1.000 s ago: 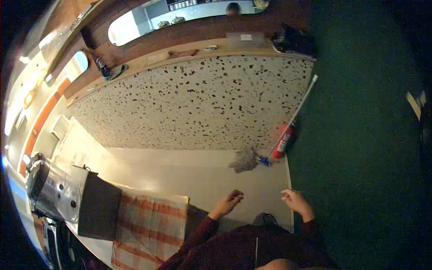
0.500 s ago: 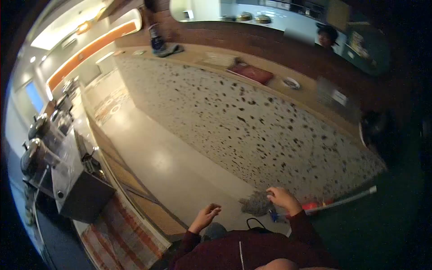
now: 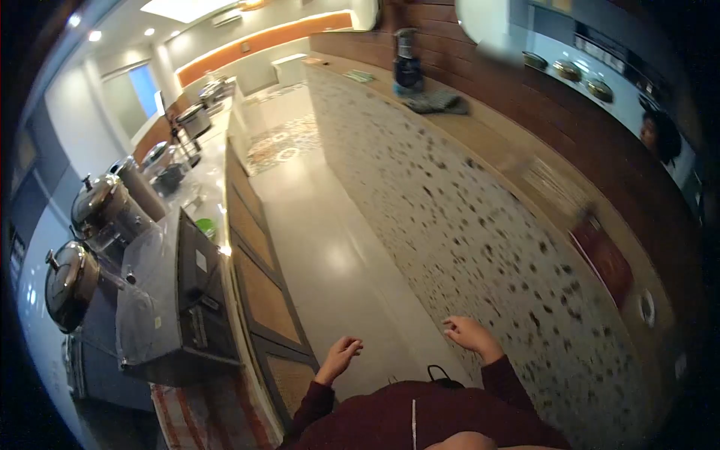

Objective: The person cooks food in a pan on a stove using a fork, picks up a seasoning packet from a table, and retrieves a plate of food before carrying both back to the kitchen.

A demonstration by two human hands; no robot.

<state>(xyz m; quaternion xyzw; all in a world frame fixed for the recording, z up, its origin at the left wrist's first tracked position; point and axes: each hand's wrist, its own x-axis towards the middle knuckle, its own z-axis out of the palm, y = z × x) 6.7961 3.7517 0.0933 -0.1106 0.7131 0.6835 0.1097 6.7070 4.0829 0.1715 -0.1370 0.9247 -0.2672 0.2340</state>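
Note:
My left hand (image 3: pixel 341 360) hangs in the air over the pale floor, fingers loosely bent and nothing in them. Level with it on the other side, my right hand (image 3: pixel 474 336) is held out in front of the speckled counter front (image 3: pixel 450 225), its fingers slightly curled and holding nothing. Neither hand seems to touch anything. Between them, at my waist, a thin dark loop (image 3: pixel 439 371) shows against the maroon top.
On the left counter stand a grey boxy appliance (image 3: pixel 161 300) under plastic and lidded steel dispensers (image 3: pixel 105 202). The right ledge holds a dark appliance (image 3: pixel 407 67), a grey cloth (image 3: pixel 437 103), a red folder (image 3: pixel 604 259) and a small dish (image 3: pixel 646 307). A person (image 3: pixel 660 135) is behind an opening.
My view has swung left along the aisle. The grey mop-like bundle and the red item beside my right hand have left the picture. Both hands keep much the same pose.

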